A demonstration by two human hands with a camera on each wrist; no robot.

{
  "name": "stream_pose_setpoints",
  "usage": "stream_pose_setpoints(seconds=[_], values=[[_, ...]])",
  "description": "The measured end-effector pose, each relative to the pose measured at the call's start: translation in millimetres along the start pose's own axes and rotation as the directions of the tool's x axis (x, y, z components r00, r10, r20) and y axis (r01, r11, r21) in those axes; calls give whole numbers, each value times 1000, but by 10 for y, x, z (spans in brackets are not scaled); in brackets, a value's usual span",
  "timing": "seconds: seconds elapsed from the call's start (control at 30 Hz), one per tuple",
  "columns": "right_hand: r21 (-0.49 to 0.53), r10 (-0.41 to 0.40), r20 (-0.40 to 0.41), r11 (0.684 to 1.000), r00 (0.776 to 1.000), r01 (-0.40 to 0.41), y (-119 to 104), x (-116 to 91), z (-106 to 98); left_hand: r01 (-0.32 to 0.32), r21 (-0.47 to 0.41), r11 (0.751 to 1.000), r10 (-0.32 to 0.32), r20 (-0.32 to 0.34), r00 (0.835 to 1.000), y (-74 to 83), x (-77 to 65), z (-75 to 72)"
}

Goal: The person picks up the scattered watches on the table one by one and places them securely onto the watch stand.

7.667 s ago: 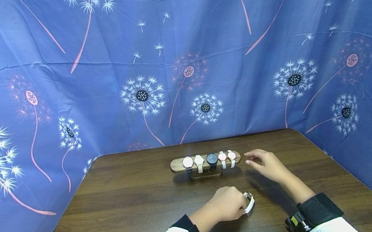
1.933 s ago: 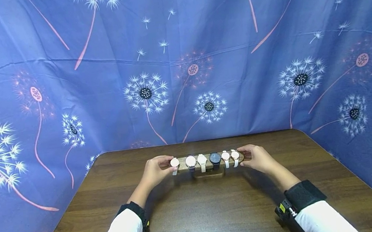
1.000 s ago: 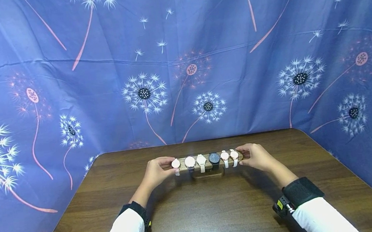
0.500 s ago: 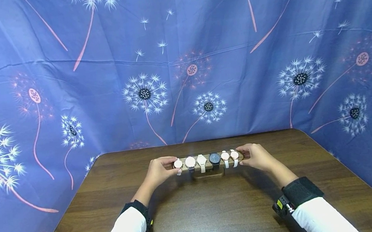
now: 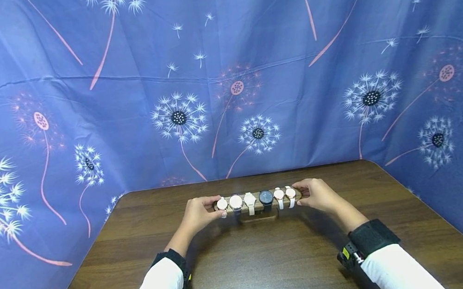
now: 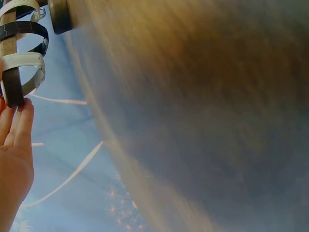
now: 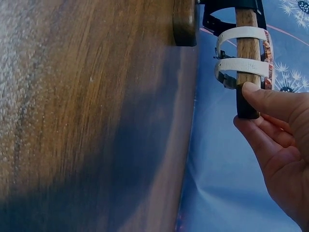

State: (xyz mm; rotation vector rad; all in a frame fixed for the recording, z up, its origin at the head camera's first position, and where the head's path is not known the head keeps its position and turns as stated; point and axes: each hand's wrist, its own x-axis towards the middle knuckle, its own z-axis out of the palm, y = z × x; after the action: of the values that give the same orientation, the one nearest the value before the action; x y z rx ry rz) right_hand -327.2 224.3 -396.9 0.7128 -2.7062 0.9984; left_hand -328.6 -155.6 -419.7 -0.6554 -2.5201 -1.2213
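A wooden watch stand [image 5: 259, 216] carries several watches along its horizontal bar. At the bar's left end my left hand [image 5: 198, 214] pinches a white-strapped watch [image 5: 222, 204], thumb in front and fingers behind. Its pale strap [image 6: 24, 60] loops round the bar in the left wrist view, with fingertips right at the bar's end. My right hand [image 5: 318, 195] grips the opposite end, thumb on the wooden bar [image 7: 247, 48] and fingers beneath. Two white-strapped watches sit nearest that hand, the outer one [image 5: 290, 193] close by the thumb. A black watch [image 5: 266, 198] is further in.
The stand rests toward the back of a dark brown wooden table [image 5: 251, 263]. Behind it and at both sides hangs a blue dandelion-print cloth [image 5: 129, 126]. Both sleeves are white with black wrist bands.
The left hand brought the white-strapped watch from the table's front onto the stand's left end, then slid it slightly right along the bar. The right hand moved in to grip the other end.
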Motion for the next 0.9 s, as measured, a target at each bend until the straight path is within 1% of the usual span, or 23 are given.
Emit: stream_pose_setpoints(seconds=[0.1,0.23,0.3,0.47,0.63,0.77,0.87,0.9], values=[[-13,6,-7,1000,1000,-6,2,11,-7,-12,29,1000,12,15,1000,22,21,-5],[-31,4,-8,1000,1000,-4,6,20,4,5,39,999,-6,28,1000,26,35,8],[-41,4,-4,999,1000,-4,5,25,8,1,43,999,-2,28,1000,18,42,15],[-56,7,-4,998,1000,-8,1,35,8,-37,44,998,37,15,999,-2,36,22],[-64,-8,-9,998,1000,7,-1,46,12,-56,58,997,56,10,998,-1,35,25],[-82,-7,-42,997,999,3,11,46,19,-53,60,997,53,-6,999,18,59,43],[-106,2,-63,994,998,-9,18,21,70,-24,57,998,24,-5,1000,25,39,56],[-121,7,-74,993,997,-16,19,7,96,-19,69,997,20,-3,1000,29,24,59]])
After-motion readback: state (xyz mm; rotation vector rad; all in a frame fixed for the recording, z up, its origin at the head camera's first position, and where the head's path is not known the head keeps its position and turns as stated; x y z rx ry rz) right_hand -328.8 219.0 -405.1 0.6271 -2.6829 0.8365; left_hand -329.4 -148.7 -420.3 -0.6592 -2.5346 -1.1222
